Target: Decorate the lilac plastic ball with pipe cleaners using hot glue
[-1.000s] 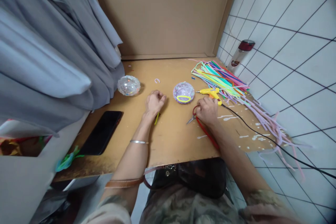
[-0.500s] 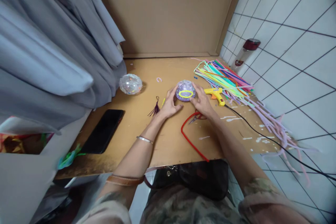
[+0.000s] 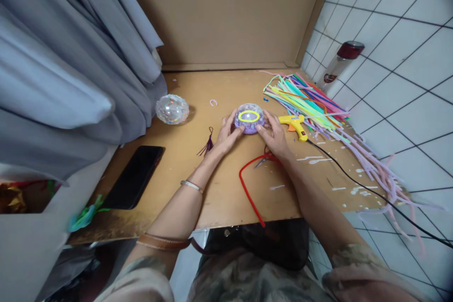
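A clear and purple ball [image 3: 249, 125] with a yellow ring on its face is held between my two hands above the wooden table [image 3: 219, 207]. My left hand [image 3: 227, 135] is closed on its left side, thumb at the lower edge. On the right side, my right hand [image 3: 273, 135] grips it the same way. Just right of that hand lies a yellow glue gun [image 3: 297, 125]. Below the hands are a bent red pipe cleaner [image 3: 249, 193] and small scissors [image 3: 261, 162], partly hidden. A dark purple tassel [image 3: 208, 144] lies left of my left hand.
A clear ball [image 3: 172, 109] sits at the back left by a grey curtain [image 3: 81, 56]. A black phone [image 3: 134, 177] lies front left. Colourful pipe cleaners [image 3: 300, 99] and a red-lidded bottle [image 3: 338, 66] are at the right. A black cord [image 3: 347, 174] crosses the right side.
The held ball has tilted, its yellow ring now higher and more of its purple lower edge showing. My left thumb has moved onto the ball. The view has shifted slightly.
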Demonstrator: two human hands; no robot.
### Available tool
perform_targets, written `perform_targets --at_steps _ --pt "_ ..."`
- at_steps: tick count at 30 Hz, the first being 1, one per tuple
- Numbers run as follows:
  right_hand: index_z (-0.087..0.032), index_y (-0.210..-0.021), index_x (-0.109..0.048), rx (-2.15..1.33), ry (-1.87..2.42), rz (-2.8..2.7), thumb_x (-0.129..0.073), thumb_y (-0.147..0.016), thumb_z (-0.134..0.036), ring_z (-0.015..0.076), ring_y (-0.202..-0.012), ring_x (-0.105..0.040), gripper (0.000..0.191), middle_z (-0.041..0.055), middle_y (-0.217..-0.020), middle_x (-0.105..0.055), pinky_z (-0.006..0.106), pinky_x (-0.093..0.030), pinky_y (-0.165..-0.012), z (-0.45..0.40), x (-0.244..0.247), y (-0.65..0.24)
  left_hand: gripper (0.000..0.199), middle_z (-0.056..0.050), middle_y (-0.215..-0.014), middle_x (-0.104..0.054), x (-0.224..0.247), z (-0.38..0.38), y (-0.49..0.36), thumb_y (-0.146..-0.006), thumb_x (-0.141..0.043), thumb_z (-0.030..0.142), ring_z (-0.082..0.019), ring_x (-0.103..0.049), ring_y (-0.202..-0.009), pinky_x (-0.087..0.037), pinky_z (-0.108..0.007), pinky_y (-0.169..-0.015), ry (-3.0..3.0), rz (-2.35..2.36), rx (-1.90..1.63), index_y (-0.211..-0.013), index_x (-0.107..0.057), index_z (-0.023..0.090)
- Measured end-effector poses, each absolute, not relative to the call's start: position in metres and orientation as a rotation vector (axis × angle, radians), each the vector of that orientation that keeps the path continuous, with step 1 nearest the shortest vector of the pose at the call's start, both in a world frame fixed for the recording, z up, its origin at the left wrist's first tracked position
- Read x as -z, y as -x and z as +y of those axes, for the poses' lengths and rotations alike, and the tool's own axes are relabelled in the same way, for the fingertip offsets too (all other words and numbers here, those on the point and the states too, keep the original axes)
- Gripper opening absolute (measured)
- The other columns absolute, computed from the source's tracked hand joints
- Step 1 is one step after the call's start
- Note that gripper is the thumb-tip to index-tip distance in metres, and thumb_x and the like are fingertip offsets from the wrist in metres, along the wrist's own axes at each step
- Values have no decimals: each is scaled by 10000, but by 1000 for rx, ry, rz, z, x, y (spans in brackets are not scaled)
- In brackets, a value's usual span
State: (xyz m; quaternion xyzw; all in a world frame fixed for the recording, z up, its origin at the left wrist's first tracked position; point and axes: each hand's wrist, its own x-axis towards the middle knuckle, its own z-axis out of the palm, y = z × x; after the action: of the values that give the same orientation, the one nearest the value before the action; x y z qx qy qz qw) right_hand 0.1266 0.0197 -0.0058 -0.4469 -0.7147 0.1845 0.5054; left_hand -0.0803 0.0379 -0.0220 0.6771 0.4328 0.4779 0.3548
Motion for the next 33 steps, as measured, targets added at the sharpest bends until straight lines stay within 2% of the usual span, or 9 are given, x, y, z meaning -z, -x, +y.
perform_targets --at_steps 6,10,20,27,33 --pt "-223 -1425 -522 -352 1132 -1641 -677 -857 -507 320 -1288 -567 653 174 -1377 -575 539 -524 -1056 21 13 -112 725 -143 -1461 -480 26 37 73 -885 -612 612 -321 -513 -1366 -421 -542 -1147 -1727 1147 -1307 -1511 -427 297" --pt "-220 -1429 -511 -319 1171 -1598 -722 -812 -489 331 -1288 -565 706 170 -1375 -581 554 -513 -1069 25 16 -106 756 -147 -1437 -483 25 34 70 -861 -650 602 -326 -491 -1383 -398 -540 -1165 -1751 1167 -1324 -1509 -425 285" --pt "-194 -1444 -505 -388 1119 -1655 -537 -921 -386 330 -1333 -544 558 186 -1407 -565 570 -484 -1100 22 14 -115 766 -140 -1401 -484 19 29 67 -834 -697 544 -313 -542 -1294 -492 -503 -1073 -1717 1200 -1310 -1506 -425 295" --pt "-197 -1456 -472 -334 1176 -1656 -689 -823 -450 339 -1332 -534 715 182 -1423 -556 555 -485 -1104 24 16 -110 798 -146 -1381 -485 18 28 63 -804 -736 502 -313 -534 -1313 -481 -489 -1091 -1730 1236 -1327 -1499 -428 257" --pt "-210 -1436 -490 -336 1178 -1664 -595 -871 -365 324 -1329 -538 595 172 -1422 -565 556 -489 -1094 24 16 -111 805 -126 -1356 -496 21 29 62 -793 -752 500 -304 -561 -1264 -499 -500 -1064 -1739 1235 -1332 -1503 -428 303"
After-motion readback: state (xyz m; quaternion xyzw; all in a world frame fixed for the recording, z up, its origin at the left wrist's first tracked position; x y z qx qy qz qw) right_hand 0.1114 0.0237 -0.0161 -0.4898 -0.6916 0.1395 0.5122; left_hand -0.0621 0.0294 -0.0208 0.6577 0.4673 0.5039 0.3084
